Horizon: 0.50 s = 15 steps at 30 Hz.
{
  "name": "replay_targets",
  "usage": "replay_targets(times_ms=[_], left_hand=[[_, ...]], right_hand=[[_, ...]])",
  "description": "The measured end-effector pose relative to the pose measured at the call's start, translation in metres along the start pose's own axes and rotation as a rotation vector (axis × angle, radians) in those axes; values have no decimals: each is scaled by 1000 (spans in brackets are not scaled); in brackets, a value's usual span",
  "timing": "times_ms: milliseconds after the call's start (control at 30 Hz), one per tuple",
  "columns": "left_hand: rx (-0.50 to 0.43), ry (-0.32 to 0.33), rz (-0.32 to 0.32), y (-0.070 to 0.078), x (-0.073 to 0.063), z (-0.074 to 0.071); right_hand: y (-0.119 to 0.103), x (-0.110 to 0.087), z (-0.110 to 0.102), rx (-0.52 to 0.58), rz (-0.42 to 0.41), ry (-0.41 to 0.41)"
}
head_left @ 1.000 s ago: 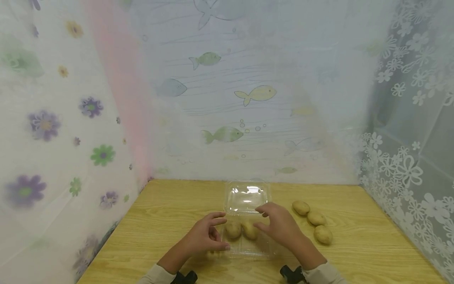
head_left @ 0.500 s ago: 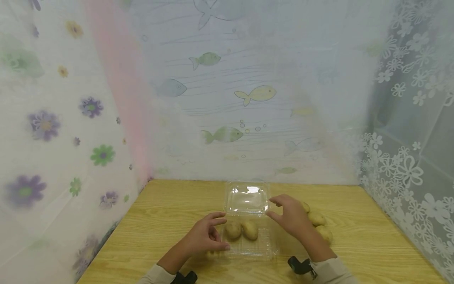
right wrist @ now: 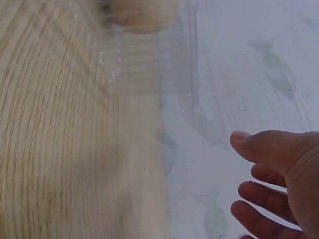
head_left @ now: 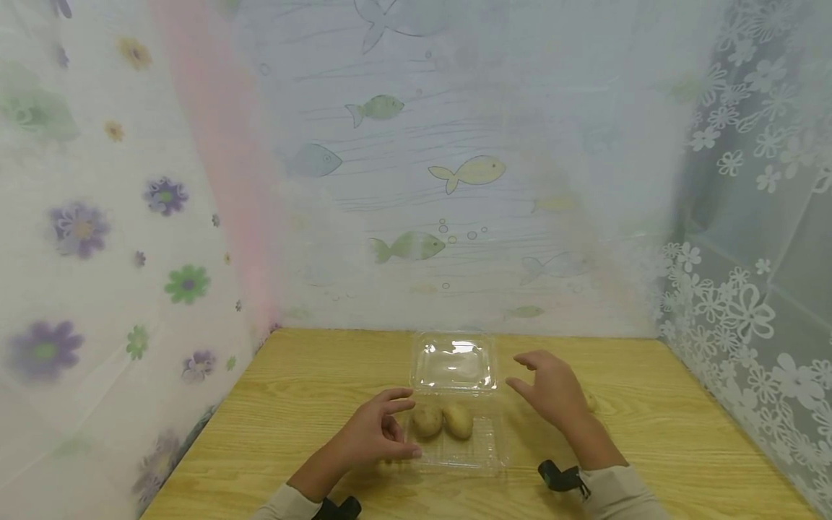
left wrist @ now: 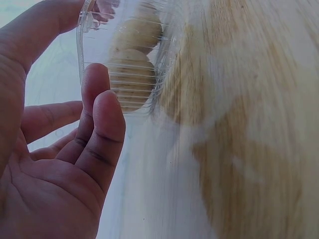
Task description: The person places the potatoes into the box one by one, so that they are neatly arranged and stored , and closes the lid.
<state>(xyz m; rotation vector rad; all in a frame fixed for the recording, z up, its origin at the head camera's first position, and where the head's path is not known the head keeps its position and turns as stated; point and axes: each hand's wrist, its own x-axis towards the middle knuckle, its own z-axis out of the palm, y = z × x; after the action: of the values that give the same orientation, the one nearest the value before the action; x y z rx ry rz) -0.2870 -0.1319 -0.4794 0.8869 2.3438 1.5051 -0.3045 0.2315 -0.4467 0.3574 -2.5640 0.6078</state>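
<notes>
A clear plastic clamshell container [head_left: 484,440] lies open on the table, its lid [head_left: 455,365] folded back away from me. Two potatoes [head_left: 458,421] sit side by side in its base. My left hand [head_left: 373,433] holds the container's left side, thumb toward the front corner and a finger toward the back one. In the left wrist view curled fingertips [left wrist: 108,114] meet the ribbed wall. To the right of the container my right hand [head_left: 552,390] hovers with fingers spread and holds nothing. It covers most of the loose potatoes; part of one potato [head_left: 590,401] shows beside it.
The wood-grain table [head_left: 312,368] runs back to a curtain printed with fish [head_left: 409,245]. Flower-patterned sheets [head_left: 188,284] hang at the left and right sides. A black wrist camera [head_left: 560,477] sits at my right cuff.
My right hand has moved from over the container's right side out to the right, now in front of the loose potatoes. My left hand and the two potatoes have stayed in place.
</notes>
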Motion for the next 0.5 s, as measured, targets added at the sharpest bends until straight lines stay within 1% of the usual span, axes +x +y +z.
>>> replay_targets(times_ms=[267, 400, 500], left_hand=[[0, -3, -2, 1, 0, 0], [-3, -3, -1, 0, 0, 0], [-1, -1, 0, -1, 0, 0]], right_hand=[[17, 0, 0, -49, 83, -20], [26, 0, 1, -49, 127, -35], [34, 0, 2, -52, 143, -48]])
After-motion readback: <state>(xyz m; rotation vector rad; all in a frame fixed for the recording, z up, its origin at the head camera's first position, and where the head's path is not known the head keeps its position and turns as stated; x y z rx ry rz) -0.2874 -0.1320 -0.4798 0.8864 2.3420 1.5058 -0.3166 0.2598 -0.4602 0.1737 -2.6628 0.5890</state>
